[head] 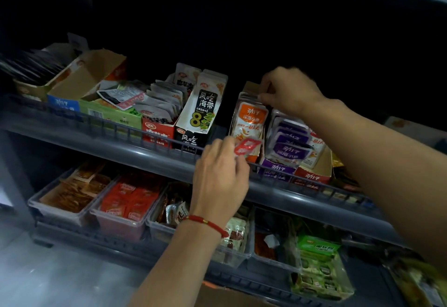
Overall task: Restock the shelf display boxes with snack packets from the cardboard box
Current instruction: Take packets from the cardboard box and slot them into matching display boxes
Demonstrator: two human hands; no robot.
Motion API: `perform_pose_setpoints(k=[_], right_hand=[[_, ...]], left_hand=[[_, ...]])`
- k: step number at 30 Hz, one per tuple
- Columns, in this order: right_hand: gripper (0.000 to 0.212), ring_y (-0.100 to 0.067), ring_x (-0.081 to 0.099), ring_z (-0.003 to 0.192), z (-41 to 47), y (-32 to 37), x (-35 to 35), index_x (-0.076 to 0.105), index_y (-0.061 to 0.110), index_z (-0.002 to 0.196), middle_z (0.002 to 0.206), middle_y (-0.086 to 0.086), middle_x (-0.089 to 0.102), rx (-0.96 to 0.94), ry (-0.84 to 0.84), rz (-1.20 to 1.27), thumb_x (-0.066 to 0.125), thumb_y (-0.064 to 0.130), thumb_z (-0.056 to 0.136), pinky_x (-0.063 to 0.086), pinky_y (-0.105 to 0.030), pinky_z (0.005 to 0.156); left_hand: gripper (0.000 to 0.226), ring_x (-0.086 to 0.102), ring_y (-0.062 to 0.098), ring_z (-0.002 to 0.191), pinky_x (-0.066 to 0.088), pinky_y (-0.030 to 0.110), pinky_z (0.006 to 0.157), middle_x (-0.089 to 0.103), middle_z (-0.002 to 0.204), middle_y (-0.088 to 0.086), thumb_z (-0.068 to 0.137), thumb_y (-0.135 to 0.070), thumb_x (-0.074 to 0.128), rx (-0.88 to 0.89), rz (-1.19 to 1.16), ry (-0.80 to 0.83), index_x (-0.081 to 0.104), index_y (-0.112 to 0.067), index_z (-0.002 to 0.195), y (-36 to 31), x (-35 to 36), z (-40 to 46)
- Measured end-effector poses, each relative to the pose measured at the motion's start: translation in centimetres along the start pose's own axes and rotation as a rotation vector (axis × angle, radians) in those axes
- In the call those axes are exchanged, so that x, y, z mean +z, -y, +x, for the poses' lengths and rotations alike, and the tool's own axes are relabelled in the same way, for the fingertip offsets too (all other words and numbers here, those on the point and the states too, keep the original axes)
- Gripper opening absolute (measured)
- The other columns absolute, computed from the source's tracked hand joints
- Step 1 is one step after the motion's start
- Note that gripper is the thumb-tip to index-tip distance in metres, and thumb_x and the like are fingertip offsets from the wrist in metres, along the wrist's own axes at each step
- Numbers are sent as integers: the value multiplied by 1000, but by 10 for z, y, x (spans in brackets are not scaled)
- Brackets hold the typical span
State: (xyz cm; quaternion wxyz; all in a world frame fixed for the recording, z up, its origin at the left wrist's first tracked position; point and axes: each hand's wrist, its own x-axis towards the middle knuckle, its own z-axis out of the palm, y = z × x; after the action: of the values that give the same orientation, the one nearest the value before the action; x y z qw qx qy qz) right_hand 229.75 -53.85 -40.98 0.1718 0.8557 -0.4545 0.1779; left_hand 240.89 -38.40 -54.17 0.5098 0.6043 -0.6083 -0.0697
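Note:
My left hand (220, 176), with a red cord at the wrist, pinches a small red snack packet (246, 146) in front of the upper shelf rail. My right hand (287, 91) reaches over the orange packets (250, 120) standing in their display box, fingers curled on the tops of the rear packets. Beside them stands a purple display box (278, 168) of purple packets (291, 147). A corner of the cardboard box (217, 295) shows at the bottom edge.
The upper shelf (157, 159) holds a black seaweed box (191, 137), a red box (158, 132), a green box (108, 113) and a blue box (64, 105). Clear bins (116, 219) of red and brown packets fill the lower shelf. Green packets (319, 265) lie at lower right.

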Motion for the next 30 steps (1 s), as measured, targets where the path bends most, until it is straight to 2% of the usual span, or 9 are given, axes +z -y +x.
perform_pose_setpoints(k=[2,5,7,9,14,18,22,25,30], right_hand=[[18,-15,63,100,-12,7,-18,68,18,114,112,-1,68,-98,-63,127,61,27,100,53,-30,84],[17,4,57,85,-42,25,-49,67,25,110,98,16,61,-248,75,290,57,36,100,43,-8,75],[18,9,57,83,-61,29,-60,65,30,108,94,22,58,-282,249,258,59,43,97,44,-7,71],[20,9,60,85,-73,23,-61,68,25,109,98,19,63,-287,346,226,63,38,96,48,-9,71],[14,5,66,89,-86,-22,-94,69,23,107,98,14,69,-124,273,341,68,28,94,53,-9,73],[11,4,67,83,-94,-75,-128,69,25,103,94,13,72,49,152,370,69,27,92,52,-22,78],[14,0,63,84,-101,-111,-130,66,23,108,94,11,68,209,62,356,67,23,95,47,-21,71],[21,-14,65,94,-102,-123,-112,65,22,117,104,3,68,261,66,271,65,25,96,48,-29,79],[28,-24,60,117,-103,-117,-49,60,15,128,129,-8,63,226,44,153,57,22,101,48,-33,93]], left_hand=[[8,62,8,82,55,19,67,63,97,-4,100,-23,57,-168,-212,-9,56,-16,103,-6,-8,1],[12,73,6,85,63,28,75,74,96,-5,96,-20,66,-375,-613,67,61,-24,106,-12,-16,1],[16,74,6,87,63,29,75,76,95,-8,94,-17,69,-327,-712,104,64,-27,105,-15,-16,-1],[19,75,8,89,62,27,74,77,96,-9,92,-17,71,-267,-758,118,64,-26,107,-20,-13,-6],[41,73,12,99,61,41,86,76,104,-4,77,-38,79,-273,-736,85,62,-26,113,-22,0,-14],[25,70,8,96,61,42,87,72,102,-8,87,-26,76,-302,-672,32,63,-28,109,-19,6,-16],[25,69,6,92,61,39,86,70,103,-8,89,-19,74,-291,-597,3,62,-27,110,-18,10,-15],[23,69,8,92,61,41,86,70,103,-6,90,-16,73,-298,-594,-19,62,-25,109,-16,11,-13],[23,69,8,94,61,43,86,69,105,-5,91,-16,72,-294,-560,-16,62,-24,110,-14,17,-10]])
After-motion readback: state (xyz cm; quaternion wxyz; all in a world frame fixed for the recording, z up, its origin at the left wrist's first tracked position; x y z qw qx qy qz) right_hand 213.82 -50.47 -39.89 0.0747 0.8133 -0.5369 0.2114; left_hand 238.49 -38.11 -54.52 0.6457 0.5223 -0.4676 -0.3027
